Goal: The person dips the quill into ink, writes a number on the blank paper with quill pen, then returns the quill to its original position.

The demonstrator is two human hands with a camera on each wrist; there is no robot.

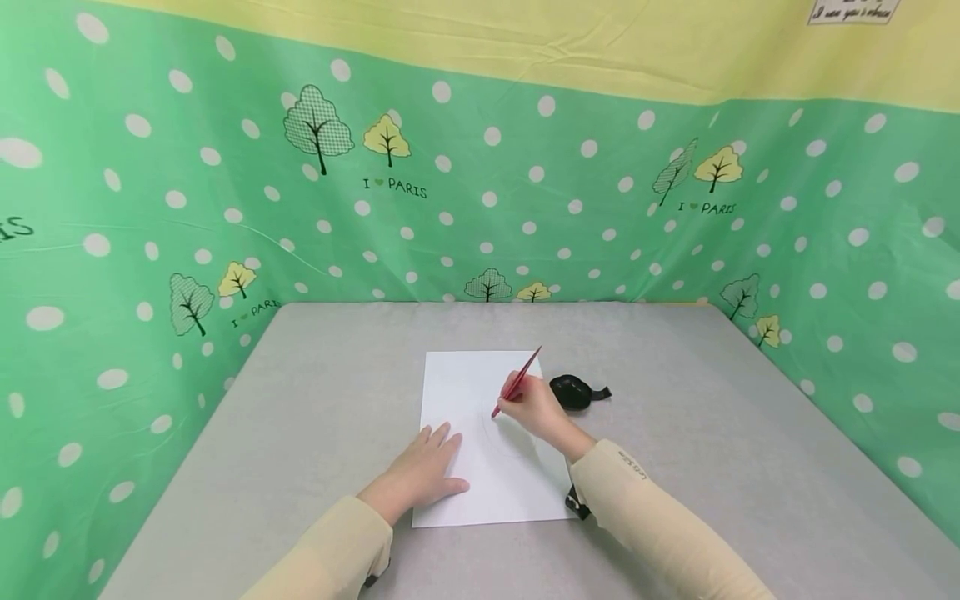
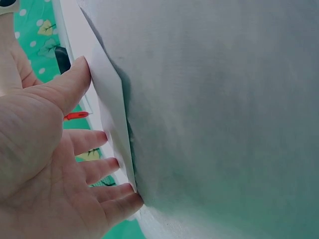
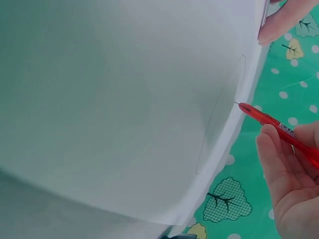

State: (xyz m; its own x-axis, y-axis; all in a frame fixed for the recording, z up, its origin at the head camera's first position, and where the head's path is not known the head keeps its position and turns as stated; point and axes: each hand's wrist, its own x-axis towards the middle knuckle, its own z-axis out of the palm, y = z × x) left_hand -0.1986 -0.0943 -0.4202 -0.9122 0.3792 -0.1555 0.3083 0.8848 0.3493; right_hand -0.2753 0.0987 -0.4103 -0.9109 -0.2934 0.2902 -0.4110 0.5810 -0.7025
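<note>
My right hand pinches a slim red pen, its tip down on a white sheet of paper. In the right wrist view the pen shows a barcode label, and its fine point meets a thin curved line drawn on the sheet. The left hand lies on the paper's left side with fingers spread and thumb apart. Seen from the left wrist, its fingertips rest at the edge of the sheet.
A black rounded object with a short strap-like tail lies just right of the paper. The grey table is enclosed by a green dotted curtain at the back and both sides. A small black piece shows by the right sleeve.
</note>
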